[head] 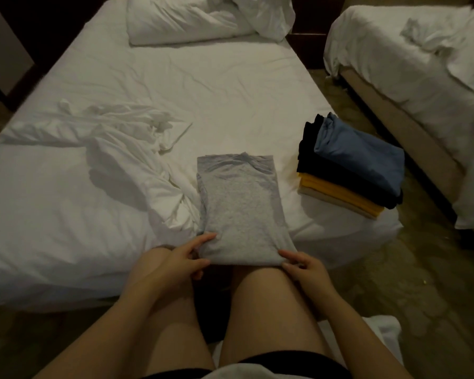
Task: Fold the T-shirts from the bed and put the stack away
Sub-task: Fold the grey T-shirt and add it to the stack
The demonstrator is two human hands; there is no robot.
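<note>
A grey T-shirt lies folded into a long narrow strip on the white bed, collar end away from me. My left hand grips its near left corner, thumb on top. My right hand pinches the near right corner. To the right, near the bed's edge, stands a stack of folded T-shirts: blue on top, black beneath, then yellow and beige. A crumpled white garment lies to the left of the grey shirt.
Pillows and a rumpled duvet sit at the head of the bed. A second bed stands to the right across a narrow strip of floor. My knees are against the bed's near edge.
</note>
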